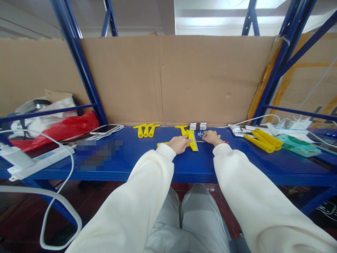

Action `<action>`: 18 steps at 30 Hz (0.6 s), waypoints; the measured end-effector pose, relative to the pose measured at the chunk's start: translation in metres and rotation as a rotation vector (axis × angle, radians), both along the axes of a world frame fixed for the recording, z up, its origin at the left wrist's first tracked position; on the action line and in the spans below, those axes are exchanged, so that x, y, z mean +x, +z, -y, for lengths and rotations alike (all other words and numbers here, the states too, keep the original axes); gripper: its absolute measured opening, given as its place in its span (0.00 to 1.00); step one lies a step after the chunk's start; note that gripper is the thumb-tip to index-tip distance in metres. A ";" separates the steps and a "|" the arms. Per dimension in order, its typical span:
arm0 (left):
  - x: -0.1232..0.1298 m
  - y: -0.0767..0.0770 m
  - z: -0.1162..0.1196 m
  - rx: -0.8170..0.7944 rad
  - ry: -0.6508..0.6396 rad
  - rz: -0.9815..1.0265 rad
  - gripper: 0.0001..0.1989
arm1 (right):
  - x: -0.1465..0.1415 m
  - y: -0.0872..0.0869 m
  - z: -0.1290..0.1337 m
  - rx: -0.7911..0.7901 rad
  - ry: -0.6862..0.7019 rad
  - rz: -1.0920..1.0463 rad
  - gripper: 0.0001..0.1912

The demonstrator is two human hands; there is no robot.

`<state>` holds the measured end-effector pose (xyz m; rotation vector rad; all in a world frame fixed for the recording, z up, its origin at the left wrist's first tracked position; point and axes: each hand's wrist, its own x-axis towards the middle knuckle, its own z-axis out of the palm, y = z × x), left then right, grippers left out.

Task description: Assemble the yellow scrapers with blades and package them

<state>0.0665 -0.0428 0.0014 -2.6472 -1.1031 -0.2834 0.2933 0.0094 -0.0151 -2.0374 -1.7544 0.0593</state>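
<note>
My left hand (180, 144) is closed on a yellow scraper (194, 145) with a pale blade strip along its right edge. The scraper's yellow handle (162, 143) sticks out on the left of that hand. To its right, my right hand (212, 137) is closed round a screwdriver (200, 141), whose thin shaft points at the scraper and whose red end shows past the wrist. Small silvery screws (200, 133) lie just beyond, between the hands. Behind them sits a stack of white and dark strips (198, 125). Another yellow scraper part (181, 128) lies beyond my left hand.
Several yellow T-shaped pieces (145, 130) stand at the back left. Yellow handles (263, 140) lie on the right beside a green packet (298, 144). A power strip (40, 163), cables and a red bag (63, 128) take up the left. Cardboard (163, 80) walls the blue bench's back.
</note>
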 end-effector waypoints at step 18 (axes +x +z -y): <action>-0.001 0.001 0.001 0.001 -0.015 0.001 0.20 | -0.023 0.004 0.002 0.252 0.434 -0.280 0.06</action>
